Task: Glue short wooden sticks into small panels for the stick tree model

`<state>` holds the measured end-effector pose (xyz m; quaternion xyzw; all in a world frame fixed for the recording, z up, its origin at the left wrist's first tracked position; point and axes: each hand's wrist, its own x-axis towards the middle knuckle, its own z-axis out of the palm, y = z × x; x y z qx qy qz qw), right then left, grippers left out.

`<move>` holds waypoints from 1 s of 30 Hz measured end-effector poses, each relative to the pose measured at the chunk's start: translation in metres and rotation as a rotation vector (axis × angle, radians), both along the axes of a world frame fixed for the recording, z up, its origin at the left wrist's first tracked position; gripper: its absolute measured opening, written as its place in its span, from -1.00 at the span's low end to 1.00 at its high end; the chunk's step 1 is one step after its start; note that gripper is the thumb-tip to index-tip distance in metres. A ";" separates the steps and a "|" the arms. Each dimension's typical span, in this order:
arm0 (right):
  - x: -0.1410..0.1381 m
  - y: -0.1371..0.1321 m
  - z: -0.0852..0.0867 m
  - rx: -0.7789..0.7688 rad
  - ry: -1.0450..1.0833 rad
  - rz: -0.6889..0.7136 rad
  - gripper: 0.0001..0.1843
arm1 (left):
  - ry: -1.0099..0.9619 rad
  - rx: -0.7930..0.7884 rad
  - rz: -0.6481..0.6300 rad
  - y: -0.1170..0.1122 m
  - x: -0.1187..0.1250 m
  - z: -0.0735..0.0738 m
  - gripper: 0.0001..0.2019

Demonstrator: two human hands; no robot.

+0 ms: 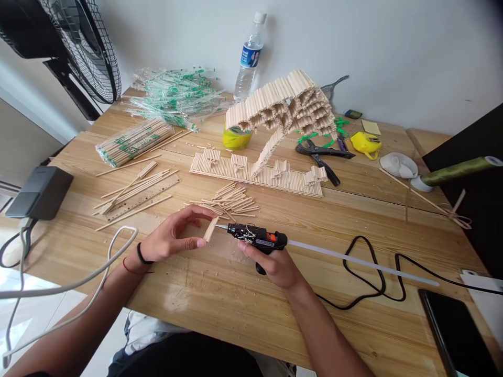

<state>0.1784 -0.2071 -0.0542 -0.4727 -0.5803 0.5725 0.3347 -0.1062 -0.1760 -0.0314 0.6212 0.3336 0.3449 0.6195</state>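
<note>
My left hand (pixel 173 238) pinches a short bundle of cut wooden sticks (pixel 210 229) between thumb and fingers, just above the wooden table (pixel 220 298). My right hand (pixel 275 264) grips a black hot glue gun (pixel 257 236), and its nozzle tip touches the right side of the stick bundle. A clear glue stick (pixel 353 259) juts out of the gun's back to the right. Just beyond the hands lies a loose pile of short cut sticks (pixel 231 201). Further back stands a tree-shaped model of sticks (pixel 281 112) on a flat stick base (pixel 255 175).
The gun's black cord (pixel 373 277) loops across the table at right, near a dark phone (pixel 456 330). Black cutters (pixel 320 154), a yellow object (pixel 365 144), a water bottle (pixel 248 60), wrapped chopstick packs (pixel 133 141) and a ruler (pixel 143 196) lie around. A fan (pixel 84 47) stands at far left.
</note>
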 end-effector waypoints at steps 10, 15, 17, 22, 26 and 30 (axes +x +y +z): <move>-0.002 0.003 0.004 0.024 -0.035 0.007 -0.63 | -0.009 0.016 0.017 0.000 0.001 0.001 -0.52; -0.003 0.004 0.006 0.018 -0.051 0.018 -0.58 | -0.024 0.007 0.007 0.000 0.000 -0.003 -0.51; -0.004 0.004 0.007 0.010 -0.062 0.023 -0.56 | -0.020 0.007 0.008 0.000 -0.001 -0.004 -0.51; -0.005 0.004 0.010 -0.010 -0.050 0.023 -0.54 | -0.013 0.012 0.008 0.000 0.001 -0.002 -0.51; -0.005 0.005 0.012 -0.009 -0.044 0.023 -0.53 | -0.011 0.021 0.012 0.000 0.000 -0.001 -0.51; -0.005 0.006 0.011 0.002 -0.035 0.034 -0.53 | -0.013 0.022 0.009 0.000 0.000 -0.001 -0.50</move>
